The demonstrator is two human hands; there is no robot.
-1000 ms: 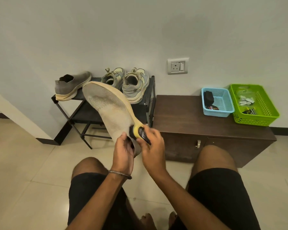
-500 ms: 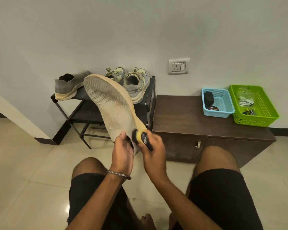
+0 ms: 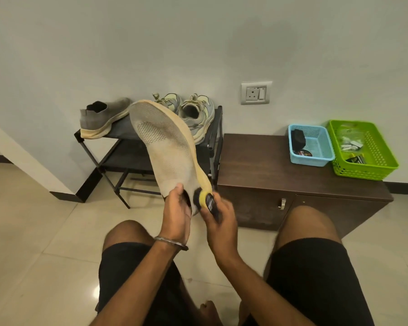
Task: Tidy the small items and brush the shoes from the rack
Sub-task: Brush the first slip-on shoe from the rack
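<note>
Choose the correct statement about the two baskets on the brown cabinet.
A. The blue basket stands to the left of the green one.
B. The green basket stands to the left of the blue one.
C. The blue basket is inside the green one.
A: the blue basket stands left of the green basket, side by side on the brown cabinet.

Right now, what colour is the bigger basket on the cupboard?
Bright green basket, seen in the head view, beside the smaller blue basket.
</note>
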